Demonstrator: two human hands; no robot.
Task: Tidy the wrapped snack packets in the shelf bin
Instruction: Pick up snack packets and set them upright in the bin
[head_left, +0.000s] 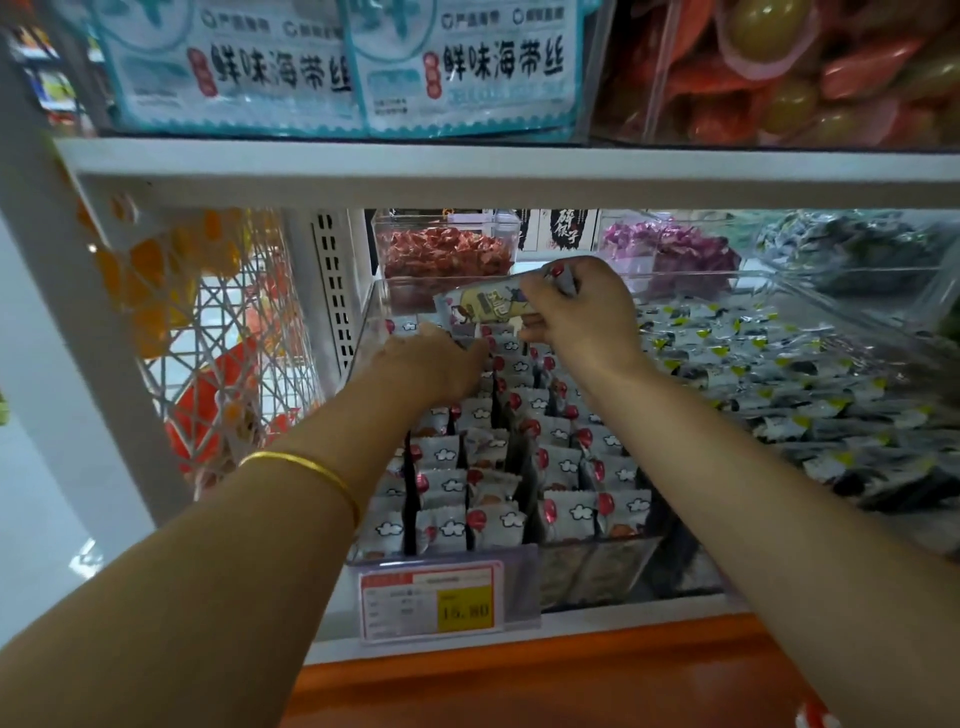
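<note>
The right hand (576, 312) pinches a pale wrapped snack packet (483, 306) above the clear plastic shelf bin (597, 566); the left hand (441, 358) touches the back rows (511, 349), grip unclear. Next, probably: slot it upright.

Dim warm foreground, brighter light behind the shelf, soft overall blur, wide-angle bending at edges, glare on clear plastic

The shelf bin (597, 571) is clear, glossy plastic. The snack packets (566, 514) have smooth, faintly shiny film wrappers. The shelf (467, 166) is matt white painted metal. The bangle (311, 467) is polished gold-coloured metal.
</note>
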